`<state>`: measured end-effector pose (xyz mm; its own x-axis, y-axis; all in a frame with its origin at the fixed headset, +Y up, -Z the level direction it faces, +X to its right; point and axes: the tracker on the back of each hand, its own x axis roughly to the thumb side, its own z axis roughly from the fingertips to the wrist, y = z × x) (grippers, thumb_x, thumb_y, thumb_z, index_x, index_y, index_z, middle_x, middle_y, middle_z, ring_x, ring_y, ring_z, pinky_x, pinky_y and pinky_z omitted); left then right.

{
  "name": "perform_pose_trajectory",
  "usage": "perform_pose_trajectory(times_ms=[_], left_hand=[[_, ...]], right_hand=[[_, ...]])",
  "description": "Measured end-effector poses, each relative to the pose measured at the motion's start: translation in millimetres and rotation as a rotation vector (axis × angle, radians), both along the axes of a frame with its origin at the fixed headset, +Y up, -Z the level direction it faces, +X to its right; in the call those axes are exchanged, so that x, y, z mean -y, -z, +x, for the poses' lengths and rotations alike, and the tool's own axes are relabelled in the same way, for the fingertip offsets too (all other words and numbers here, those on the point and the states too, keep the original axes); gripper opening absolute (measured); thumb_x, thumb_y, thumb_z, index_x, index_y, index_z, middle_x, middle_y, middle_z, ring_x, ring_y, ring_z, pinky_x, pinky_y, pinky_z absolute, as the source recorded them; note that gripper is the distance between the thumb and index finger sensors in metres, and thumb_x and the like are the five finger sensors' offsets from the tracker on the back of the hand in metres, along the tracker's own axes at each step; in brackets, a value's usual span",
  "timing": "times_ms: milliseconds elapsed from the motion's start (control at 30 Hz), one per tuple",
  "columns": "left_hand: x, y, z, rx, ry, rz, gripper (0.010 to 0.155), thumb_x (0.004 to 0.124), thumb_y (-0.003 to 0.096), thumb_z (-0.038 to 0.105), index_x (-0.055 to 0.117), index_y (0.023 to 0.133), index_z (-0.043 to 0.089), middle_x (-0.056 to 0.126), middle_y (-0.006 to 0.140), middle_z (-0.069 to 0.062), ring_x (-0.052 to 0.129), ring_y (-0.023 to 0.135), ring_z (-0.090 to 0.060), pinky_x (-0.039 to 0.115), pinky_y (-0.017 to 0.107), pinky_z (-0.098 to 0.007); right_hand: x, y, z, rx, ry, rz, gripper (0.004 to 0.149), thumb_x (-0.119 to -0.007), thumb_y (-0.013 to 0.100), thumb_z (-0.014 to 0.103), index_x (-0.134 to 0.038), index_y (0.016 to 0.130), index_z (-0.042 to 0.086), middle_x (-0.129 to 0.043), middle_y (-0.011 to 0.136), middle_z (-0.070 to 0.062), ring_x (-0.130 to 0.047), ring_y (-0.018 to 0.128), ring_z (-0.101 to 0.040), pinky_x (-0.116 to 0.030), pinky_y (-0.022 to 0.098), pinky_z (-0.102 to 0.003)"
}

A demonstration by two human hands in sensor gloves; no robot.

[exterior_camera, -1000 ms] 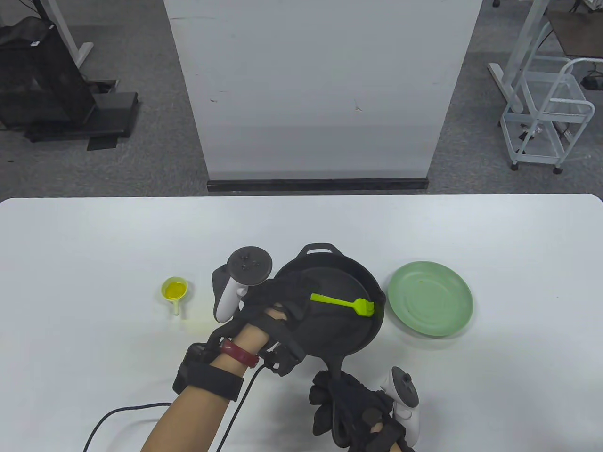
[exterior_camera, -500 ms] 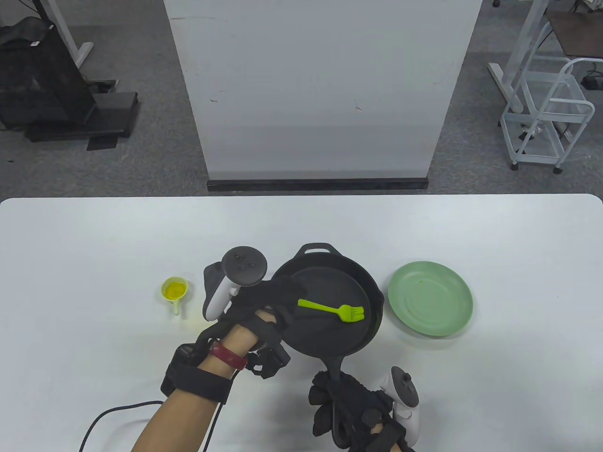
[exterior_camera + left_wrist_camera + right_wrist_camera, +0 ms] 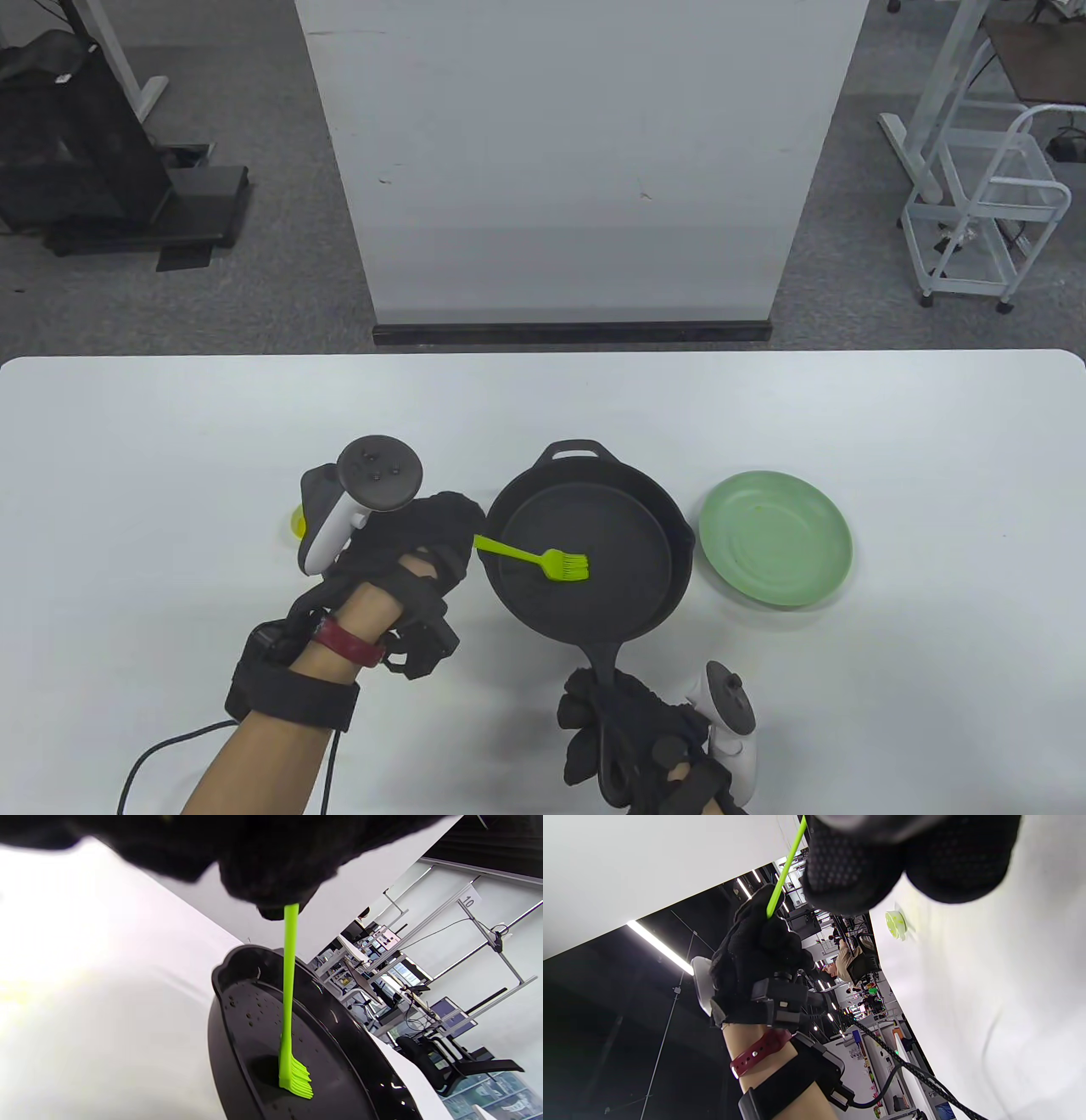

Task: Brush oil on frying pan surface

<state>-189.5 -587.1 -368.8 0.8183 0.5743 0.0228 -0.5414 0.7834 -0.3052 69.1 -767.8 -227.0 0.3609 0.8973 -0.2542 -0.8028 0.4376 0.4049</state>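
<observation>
Your left hand [image 3: 416, 539] grips the lime-green silicone brush [image 3: 534, 559] by its handle end — bristles down on the floor of the black cast-iron frying pan [image 3: 594, 586] mid-table; your right hand [image 3: 632, 739] is wrapped around the pan's handle, pale green plate [image 3: 775, 538] just beside.

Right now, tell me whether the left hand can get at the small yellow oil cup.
Probably yes: the left hand hovers right beside the small yellow oil cup, nothing between them, though it already grips the green silicone brush.
</observation>
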Motion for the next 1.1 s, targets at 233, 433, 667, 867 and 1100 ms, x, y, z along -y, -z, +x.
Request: perform_pose_trajectory(times_ms=[233, 433, 667, 867, 1100], left_hand=[[-18.5, -5.9, -4.9, 0.003, 0.112, 0.053, 0.045, 0.069, 0.0466, 0.034, 0.079, 0.084, 0.012, 0.096, 0.034, 0.003, 0.091, 0.014, -0.021, 0.085, 0.013, -0.041], [-43.0, -19.2, 4.0, 0.019, 0.212, 0.169, 0.045, 0.071, 0.0466, 0.034, 0.08, 0.084, 0.01, 0.096, 0.033, 0.002, 0.092, 0.013, -0.022, 0.085, 0.013, -0.042], [-52.7, -39.7, 43.0, 0.102, 0.436, 0.27, 0.045, 0.072, 0.0461, 0.033, 0.081, 0.083, 0.009, 0.1, 0.035, 0.0, 0.094, 0.014, -0.025, 0.086, 0.014, -0.044], [-37.1, -38.0, 60.7, 0.17, 0.347, 0.229, 0.045, 0.07, 0.0454, 0.032, 0.08, 0.082, 0.009, 0.102, 0.04, -0.003, 0.096, 0.016, -0.026, 0.086, 0.014, -0.043], [-33.4, -36.4, 69.1, 0.214, 0.195, 0.181, 0.045, 0.069, 0.0456, 0.032, 0.079, 0.083, 0.009, 0.102, 0.041, -0.004, 0.097, 0.018, -0.027, 0.086, 0.015, -0.043]], right_hand=[[-0.1, -0.4, -0.2, -0.002, -0.003, -0.011, 0.058, -0.061, 0.05, 0.036, -0.047, 0.089, -0.004, -0.064, 0.079, -0.025, -0.094, 0.041, -0.014, -0.086, 0.035, -0.04], [0.4, -0.5, -0.3, 0.001, -0.009, -0.02, 0.057, -0.061, 0.05, 0.036, -0.047, 0.089, -0.003, -0.064, 0.079, -0.025, -0.094, 0.04, -0.015, -0.086, 0.035, -0.04], [0.1, -0.5, -1.9, -0.014, -0.018, -0.015, 0.057, -0.062, 0.049, 0.035, -0.048, 0.089, -0.004, -0.065, 0.078, -0.026, -0.094, 0.039, -0.015, -0.086, 0.034, -0.041], [-0.1, -0.2, -2.1, -0.019, -0.009, -0.009, 0.057, -0.062, 0.049, 0.035, -0.049, 0.088, -0.004, -0.066, 0.077, -0.026, -0.094, 0.039, -0.016, -0.086, 0.033, -0.041], [0.3, 0.2, -2.7, -0.027, 0.003, -0.007, 0.057, -0.062, 0.049, 0.035, -0.049, 0.088, -0.004, -0.066, 0.077, -0.025, -0.094, 0.039, -0.016, -0.086, 0.034, -0.041]])
